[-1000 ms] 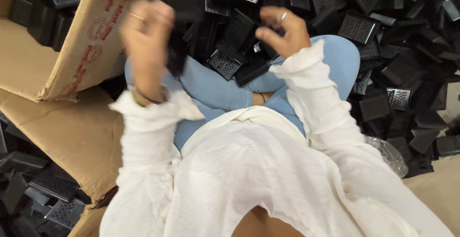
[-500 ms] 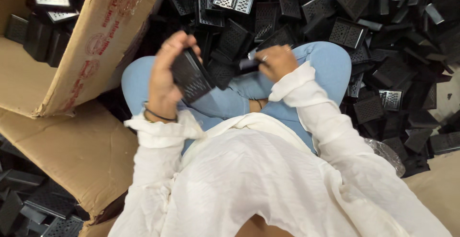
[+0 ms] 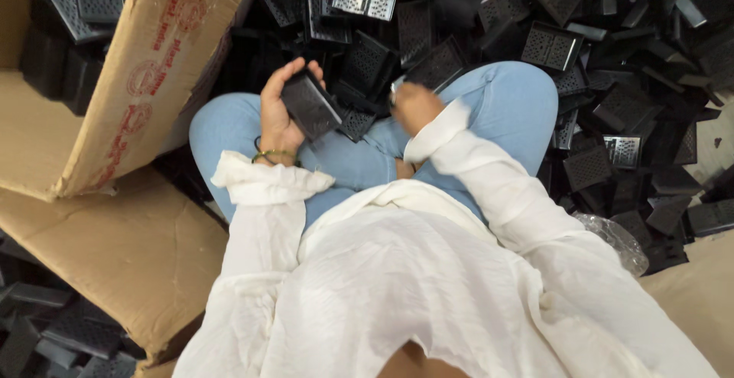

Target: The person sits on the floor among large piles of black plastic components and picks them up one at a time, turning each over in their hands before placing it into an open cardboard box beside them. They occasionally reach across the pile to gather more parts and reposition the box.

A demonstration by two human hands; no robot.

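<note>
The left hand (image 3: pixel 277 110) grasped one black grille part (image 3: pixel 310 104) over the knee. The right hand (image 3: pixel 413 105), blurred, was clenched just beside it; whether it held something I cannot tell. Many similar parts (image 3: pixel 550 45) lay beyond both hands.

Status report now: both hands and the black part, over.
Left hand grips black perforated plastic part. Right hand blurred, grip unclear. Pile of black parts ahead, cardboard box at left.

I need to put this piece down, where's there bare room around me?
Bare cardboard flap beside your left knee, below the tilted box, is free. Ahead and right, the black part pile is crowded; the left hand holds one part.
</note>
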